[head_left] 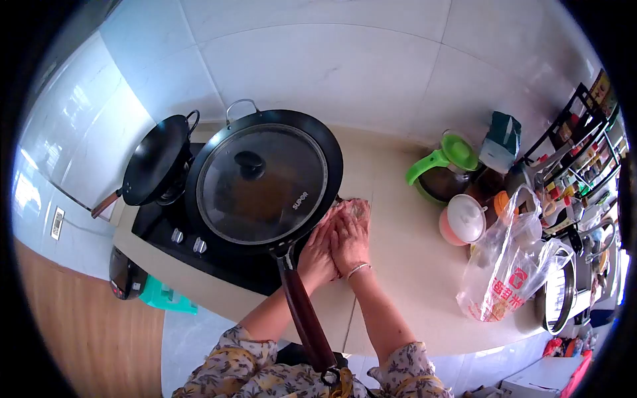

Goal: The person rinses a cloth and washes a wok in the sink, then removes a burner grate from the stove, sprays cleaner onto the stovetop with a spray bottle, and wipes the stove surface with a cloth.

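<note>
A pink cloth (360,208) lies on the countertop beside the stove's right edge. My left hand (319,257) and my right hand (351,244) are side by side on it, touching, fingers close together and pressed down on the cloth. Part of the left hand's fingers is hidden by the right hand and the pan's rim. Just left of them is a large black frying pan (335,149) with a glass lid (265,199) marked SUPOR, and something brown shows through the glass. The pan's dark wooden handle (305,318) passes over my left forearm.
A black wok (156,162) stands at the left of the black gas stove (252,270). To the right are a green-lidded glass pitcher (443,169), a pink pot with a white lid (463,220), a plastic bag (494,285) and a crowded spice rack (590,159). A tiled wall rises behind.
</note>
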`<state>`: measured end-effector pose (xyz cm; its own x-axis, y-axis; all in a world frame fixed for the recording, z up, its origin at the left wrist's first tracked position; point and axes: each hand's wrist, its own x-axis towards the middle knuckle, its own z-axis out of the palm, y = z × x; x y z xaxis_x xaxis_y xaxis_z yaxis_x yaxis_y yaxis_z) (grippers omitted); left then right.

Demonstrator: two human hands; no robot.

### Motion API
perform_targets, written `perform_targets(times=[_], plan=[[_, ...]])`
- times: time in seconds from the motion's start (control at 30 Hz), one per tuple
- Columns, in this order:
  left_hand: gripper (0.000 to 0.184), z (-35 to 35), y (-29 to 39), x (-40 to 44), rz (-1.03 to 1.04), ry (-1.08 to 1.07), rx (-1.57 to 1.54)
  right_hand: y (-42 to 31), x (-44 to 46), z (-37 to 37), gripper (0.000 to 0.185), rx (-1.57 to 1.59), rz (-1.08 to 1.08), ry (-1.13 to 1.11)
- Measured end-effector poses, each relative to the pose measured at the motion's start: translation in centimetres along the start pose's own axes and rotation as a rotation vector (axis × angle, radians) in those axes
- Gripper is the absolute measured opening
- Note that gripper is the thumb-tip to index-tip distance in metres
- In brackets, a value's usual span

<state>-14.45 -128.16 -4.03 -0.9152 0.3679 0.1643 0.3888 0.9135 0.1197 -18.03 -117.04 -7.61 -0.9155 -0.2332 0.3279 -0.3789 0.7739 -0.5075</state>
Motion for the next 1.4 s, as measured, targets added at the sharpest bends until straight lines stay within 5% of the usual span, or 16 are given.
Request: perform_targets(times=[0.13, 0.23, 0.33, 0.4, 0.5, 0.53, 0.83, 0.97, 1.1, 1.13, 1.23, 1.3, 1.4], plan=[[0.086, 1.8, -1.5, 2.3, -0.016, -0.094, -0.001, 1.3, 2.7, 0.6, 0.047, -0.074, -0.035, -0.006], [0.087, 1.0, -1.6, 4.2, 0.016, 0.063, -0.031, 2.1, 4.8, 1.1, 0.048, -0.005, 0.021, -0.055], [0.088, 1.0, -1.8, 5.8, 0.089, -0.113, 0.272, 3.2, 6.8, 1.4, 0.05, -0.076, -0.021, -0.057], [0.088, 2.6, -2.2, 6.5, 0.041, 0.107, 0.156, 4.0, 7.7, 1.6, 0.052, -0.128, -0.072, -0.069], [0.09, 3.5, -2.1, 6.7, 0.048, 0.119, 0.219, 4.1, 7.4, 1.6, 0.052, -0.142, -0.057, -0.12], [0.09, 3.1, -2.4, 6.8, 0.043, 0.166, 0.028, 3.9, 7.1, 1.6, 0.052, -0.084, -0.029, -0.131], [0.08, -0.8, 3.1, -6.3, 0.039, 0.166, -0.111, -1.9, -5.7, -1.1, 0.052, -0.032, -0.086, -0.192], [0.084, 1.1, 5.2, -12.2, 0.013, 0.392, -0.357, -3.7, -11.4, -2.1, 0.052, -0.046, -0.123, -0.241], [0.093, -1.9, 8.3, -17.2, -0.275, -0.252, -0.239, -8.6, -15.9, -7.6, 0.058, 0.147, -0.026, -0.215], [0.094, -1.7, 8.8, -17.9, -0.216, -0.119, -0.205, -8.4, -16.6, -6.6, 0.062, -0.066, -0.166, -0.087], [0.078, -1.7, 9.7, -19.7, -0.192, 0.13, -0.112, -8.6, -18.9, -6.4, 0.063, -0.105, -0.137, -0.124], [0.072, -1.9, 9.5, -20.2, -0.208, 0.172, -0.232, -7.7, -19.7, -5.0, 0.062, -0.033, -0.093, -0.36], [0.07, -4.0, 8.8, -21.0, -0.166, 0.157, -0.275, -8.9, -20.6, -4.2, 0.051, -0.128, -0.228, -0.104]])
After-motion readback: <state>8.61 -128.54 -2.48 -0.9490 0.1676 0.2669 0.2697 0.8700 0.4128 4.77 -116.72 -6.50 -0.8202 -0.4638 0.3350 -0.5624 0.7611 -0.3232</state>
